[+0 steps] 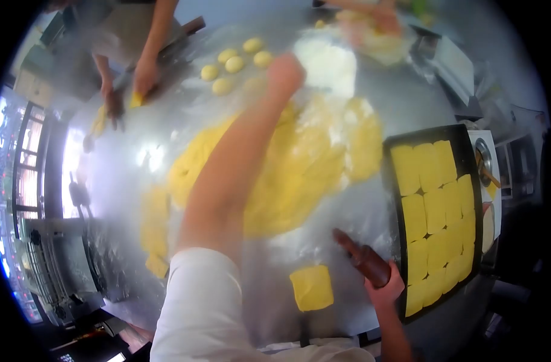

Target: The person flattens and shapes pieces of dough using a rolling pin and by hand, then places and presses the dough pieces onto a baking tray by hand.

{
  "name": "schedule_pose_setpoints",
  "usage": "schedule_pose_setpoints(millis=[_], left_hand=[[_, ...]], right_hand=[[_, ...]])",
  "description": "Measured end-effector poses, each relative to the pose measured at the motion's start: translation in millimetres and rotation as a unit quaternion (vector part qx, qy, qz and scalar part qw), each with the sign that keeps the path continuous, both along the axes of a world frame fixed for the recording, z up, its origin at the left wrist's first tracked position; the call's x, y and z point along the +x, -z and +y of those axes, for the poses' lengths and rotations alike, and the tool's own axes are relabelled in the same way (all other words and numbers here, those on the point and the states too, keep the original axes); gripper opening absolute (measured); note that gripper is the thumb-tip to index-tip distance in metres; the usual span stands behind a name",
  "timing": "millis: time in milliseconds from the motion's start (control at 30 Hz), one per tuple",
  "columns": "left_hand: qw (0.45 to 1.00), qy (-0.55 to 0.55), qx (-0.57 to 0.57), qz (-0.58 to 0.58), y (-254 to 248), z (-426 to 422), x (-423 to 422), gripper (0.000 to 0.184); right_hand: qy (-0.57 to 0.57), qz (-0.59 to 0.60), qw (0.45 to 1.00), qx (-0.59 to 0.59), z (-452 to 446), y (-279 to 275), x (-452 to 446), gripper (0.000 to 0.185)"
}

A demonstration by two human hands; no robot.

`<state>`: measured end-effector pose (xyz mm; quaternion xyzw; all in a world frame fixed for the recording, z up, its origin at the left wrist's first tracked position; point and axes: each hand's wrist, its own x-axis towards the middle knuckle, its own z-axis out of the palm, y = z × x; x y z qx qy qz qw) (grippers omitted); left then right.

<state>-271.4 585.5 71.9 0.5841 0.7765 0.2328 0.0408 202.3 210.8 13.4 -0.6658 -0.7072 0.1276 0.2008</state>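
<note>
My left hand reaches far across the work table, at the left edge of a heap of white flour. It is blurred, and its fingers cannot be made out. Below that arm lies a large yellow dough sheet, dusted with flour on its right part. My right hand is wrapped round the near end of a dark brown rolling pin, which points up and to the left. A small square dough piece lies left of the pin.
A black tray of yellow dough squares stands at the right. Several dough balls sit at the back. A dough strip lies at the left. Another person's hands handle dough at the back left; a blurred arm appears at the back right.
</note>
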Motion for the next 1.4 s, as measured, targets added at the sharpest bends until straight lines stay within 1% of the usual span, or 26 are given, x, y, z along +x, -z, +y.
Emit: schedule_pose_setpoints(millis=[33,100,167,200,233,267,300,367,400,467,500,600,767,933,967,1000,1033,1067,1100,1167,1200,1233,1300,1333,1367,1400], left_hand=[[1.0,0.015,-0.011,0.025,14,12,-2,0.031],[1.0,0.008,-0.002,0.026,53,37,-17,0.026],[0.998,-0.04,0.04,-0.026,104,75,-45,0.024],[0.998,0.023,0.048,0.045,97,79,-46,0.024],[0.988,0.082,0.058,0.115,77,80,-48,0.024],[0.981,0.105,0.082,0.144,77,94,-57,0.024],[0.971,0.126,0.106,0.174,77,107,-67,0.023],[0.979,0.096,0.115,0.139,72,141,-81,0.022],[0.987,0.077,0.08,0.114,57,147,-84,0.023],[0.982,0.108,0.032,0.152,51,163,-100,0.023],[0.981,0.111,0.006,0.159,51,162,-102,0.023],[0.98,0.094,-0.042,0.17,47,148,-99,0.023],[0.984,0.03,-0.073,0.157,46,120,-85,0.025],[0.987,-0.011,-0.037,0.156,40,96,-52,0.031],[0.987,0.013,0.008,0.158,36,82,-43,0.029],[0.976,0.016,0.062,0.206,43,80,-37,0.028],[0.972,0.007,0.095,0.215,26,56,-20,0.029],[0.965,0.017,0.16,0.209,13,27,-4,0.03],[0.953,0.029,0.225,0.202,3,-6,11,0.03],[0.939,0.121,0.323,0.008,-5,-80,49,0.034],[0.942,0.152,0.297,-0.05,-8,-130,67,0.037],[0.937,0.187,0.265,-0.128,-12,-188,82,0.04],[0.946,0.177,0.17,-0.212,-18,-291,107,0.043],[0.958,0.142,0.099,-0.227,-6,-338,115,0.04],[0.968,0.112,0.057,-0.217,2,-377,120,0.037],[0.966,0.081,-0.018,-0.246,5,-412,126,0.038]], right_hand=[[0.009,-0.001,1.0,-0.01,0,-1,2,0.073],[-0.009,-0.002,1.0,-0.025,0,1,7,0.076],[-0.043,0.006,0.998,-0.035,-5,6,15,0.079],[-0.039,0.009,0.999,-0.013,-8,9,16,0.078],[-0.039,0.011,0.999,0.012,-8,14,17,0.078],[-0.044,0.014,0.998,0.036,-6,16,19,0.077],[-0.043,0.009,0.999,0.029,-5,15,18,0.078],[-0.038,0.003,0.999,0.023,-3,16,17,0.079],[-0.035,0.0,0.999,0.038,-6,22,19,0.082],[-0.024,-0.017,1.0,0.011,-5,18,16,0.084],[-0.016,-0.025,1.0,-0.004,-5,15,15,0.085],[-0.029,0.01,0.999,0.011,-2,12,14,0.083],[-0.022,0.02,1.0,0.005,-1,7,10,0.077],[-0.009,0.027,0.999,0.038,2,12,4,0.07],[-0.007,0.022,0.999,0.03,1,10,2,0.07],[-0.02,0.03,0.999,0.038,1,10,1,0.072],[-0.031,0.039,0.998,0.049,1,11,3,0.074],[-0.035,0.012,0.999,0.032,-1,10,5,0.077],[-0.016,0.023,0.999,0.014,-1,10,4,0.077],[-0.029,-0.002,0.999,0.043,-1,23,14,0.08],[-0.011,-0.023,0.999,-0.024,-2,27,19,0.082],[0.008,-0.026,0.999,-0.039,0,24,13,0.081],[-0.031,-0.084,0.996,-0.024,-5,23,22,0.08],[-0.018,-0.063,0.998,-0.026,-6,11,16,0.078],[-0.009,-0.032,0.999,-0.017,0,2,6,0.076],[-0.032,-0.058,0.998,0.001,-1,4,10,0.076]])
